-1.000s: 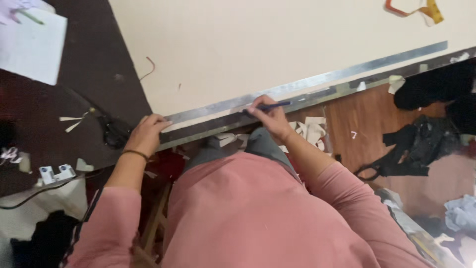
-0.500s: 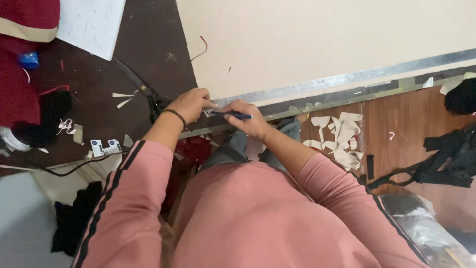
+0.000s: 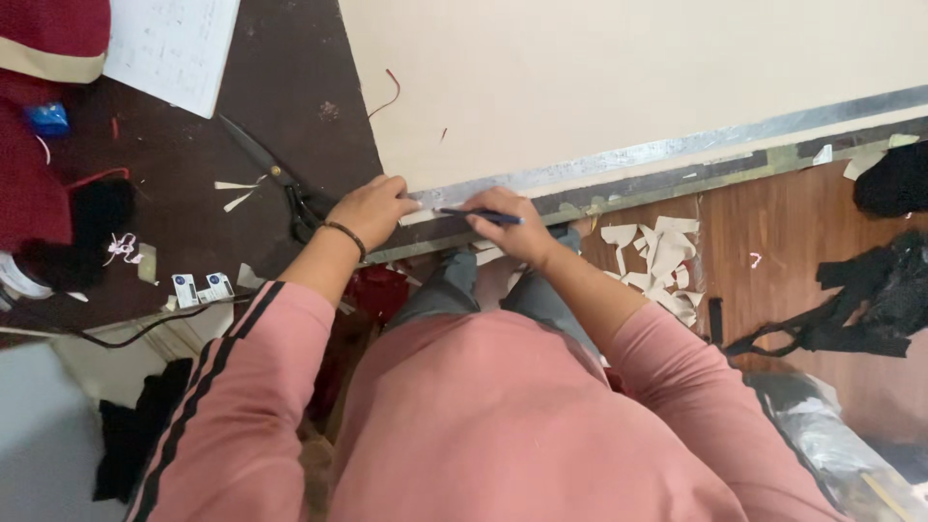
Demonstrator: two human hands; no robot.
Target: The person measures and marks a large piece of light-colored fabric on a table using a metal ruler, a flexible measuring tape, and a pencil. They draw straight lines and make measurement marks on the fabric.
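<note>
A large cream sheet (image 3: 619,68) lies on a dark table (image 3: 290,87). A long metal ruler (image 3: 677,147) runs along the sheet's near edge. My left hand (image 3: 372,210) presses flat on the ruler's left end, a dark band on its wrist. My right hand (image 3: 512,224) grips a dark blue pen (image 3: 478,215), its tip pointing left at the ruler's edge, close to my left fingers. Both arms wear pink sleeves.
Black scissors (image 3: 271,174) lie on the table just left of my left hand. A white paper (image 3: 174,43) and red cloth (image 3: 43,126) sit at far left. Cream offcuts (image 3: 657,261) litter the wooden floor, with black fabric (image 3: 870,290) to the right.
My right hand with the pen slid left along the ruler toward my left hand. The view shifted left; my left hand stays on the ruler's end.
</note>
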